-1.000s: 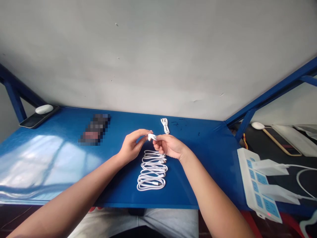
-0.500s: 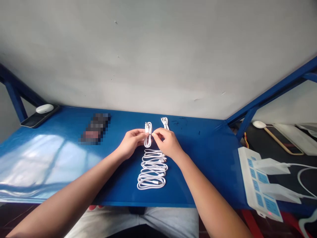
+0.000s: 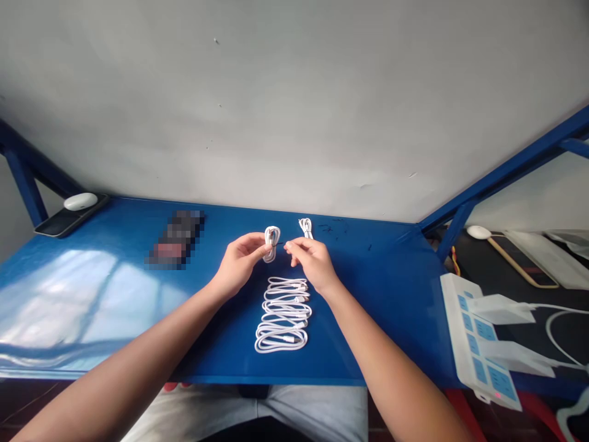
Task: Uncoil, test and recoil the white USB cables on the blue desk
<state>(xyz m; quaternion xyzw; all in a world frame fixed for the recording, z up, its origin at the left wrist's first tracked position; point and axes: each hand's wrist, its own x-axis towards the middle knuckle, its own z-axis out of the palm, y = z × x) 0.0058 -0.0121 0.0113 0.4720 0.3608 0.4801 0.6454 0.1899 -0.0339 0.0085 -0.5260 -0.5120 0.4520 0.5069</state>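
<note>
A coiled white cable (image 3: 272,237) is pinched in my left hand (image 3: 243,261), above the blue table. A short black tie (image 3: 278,244) sticks out from its middle toward my right hand (image 3: 311,261). The right fingertips are pressed together just off the tie's end; whether they touch it is too small to tell. Several looped white cables (image 3: 283,316) lie in a column on the table below my hands. Behind my right hand lies another white cable bundle (image 3: 305,227).
Small black ties (image 3: 338,228) are scattered at the table's back right. A blurred dark object (image 3: 178,239) and a black tray (image 3: 69,220) with a white mouse (image 3: 80,201) are on the left. A white power strip (image 3: 478,344) with plugged chargers sits right.
The held bundle has turned slightly and shifted a little left with my left hand. My right fingers have drawn apart from the bundle, leaving the black tie visible between the hands.
</note>
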